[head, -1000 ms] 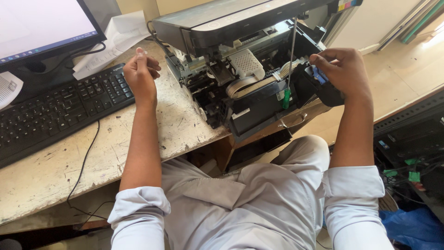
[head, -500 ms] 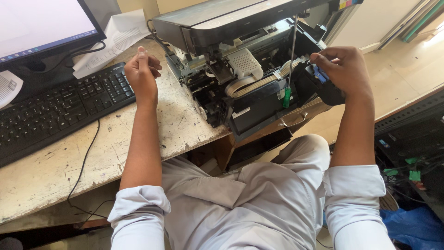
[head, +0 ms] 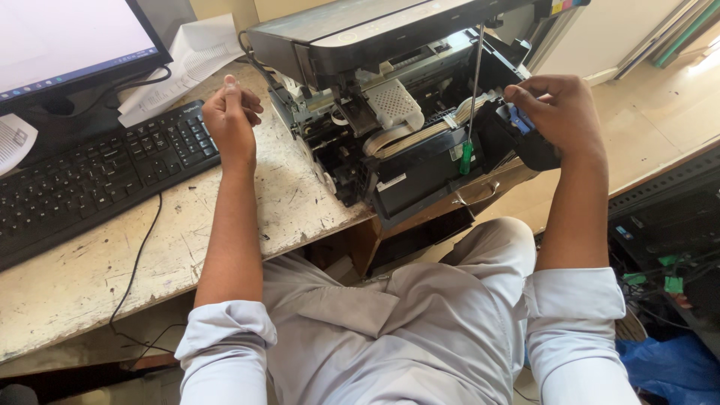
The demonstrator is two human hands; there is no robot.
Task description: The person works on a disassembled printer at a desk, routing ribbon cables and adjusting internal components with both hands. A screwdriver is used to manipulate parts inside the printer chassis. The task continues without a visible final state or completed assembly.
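Compared with the two earlier frames, almost nothing has moved: both hands sit at the same spots and the opened printer (head: 397, 112) keeps the same tilt on the desk; only a very slight shift of the view is seen. The left hand (head: 231, 120) is raised just off the desk (head: 90, 277), near its back edge, between the black keyboard (head: 90, 180) and the printer's left side; its fingers are curled in to a loose fist with the thumb on top, and I cannot tell whether anything small is pinched inside. It touches neither the keyboard nor the printer as far as the view shows. The right hand (head: 559, 112) is closed around a black part with a blue tab (head: 521, 131) at the printer's right end, fingers wrapped over the top, thumb side toward the blue piece. The printer overhangs the desk's front right corner, lid up, white ribbon cables and a white perforated block exposed inside. A screwdriver (head: 471, 105) with a long metal shaft and a green handle stands nearly upright in the open body, just left of the right hand, handle down, not held. A monitor (head: 67, 37) stands at the back left corner, with loose papers (head: 187, 67) behind the keyboard.
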